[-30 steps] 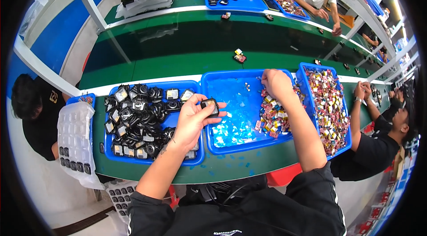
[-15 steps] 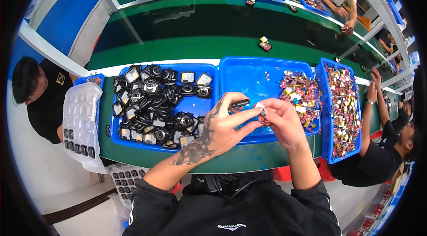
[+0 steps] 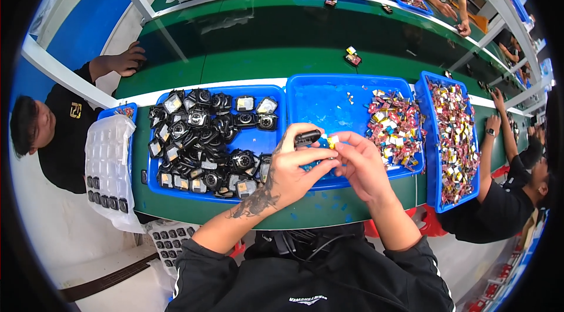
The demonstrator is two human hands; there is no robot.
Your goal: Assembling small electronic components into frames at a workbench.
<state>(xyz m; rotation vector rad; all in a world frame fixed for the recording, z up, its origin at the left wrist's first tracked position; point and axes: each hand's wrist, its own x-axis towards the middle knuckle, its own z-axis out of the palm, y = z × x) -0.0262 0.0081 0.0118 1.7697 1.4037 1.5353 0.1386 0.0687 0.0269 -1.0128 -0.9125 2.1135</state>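
Observation:
Both hands meet above the near edge of the middle blue tray (image 3: 329, 79). My left hand (image 3: 294, 168) is closed around a dark, rounded, oblong object (image 3: 308, 137), which sticks out by the index finger; its exact kind I cannot make out. Between the fingertips of my right hand (image 3: 363, 168) is a small yellow-and-white part (image 3: 333, 141), held close against the left fingertips. My left thumb and fingers touch or nearly touch it, and its lower side is hidden. A heap of small red, yellow and white parts (image 3: 395, 130) fills the tray's right side.
A blue tray (image 3: 276, 91) of black watch-like cases stands left; another blue tray (image 3: 430, 136) of small parts stands right. Beyond lies a green belt (image 3: 247, 53) with a few loose parts (image 3: 352, 57). A clear blister tray (image 3: 110, 153) and co-workers are at the sides.
The small part in my right fingers now shows yellow where white faced up. The dark object has turned slightly in my left hand. The co-worker at left has stretched an arm over the belt.

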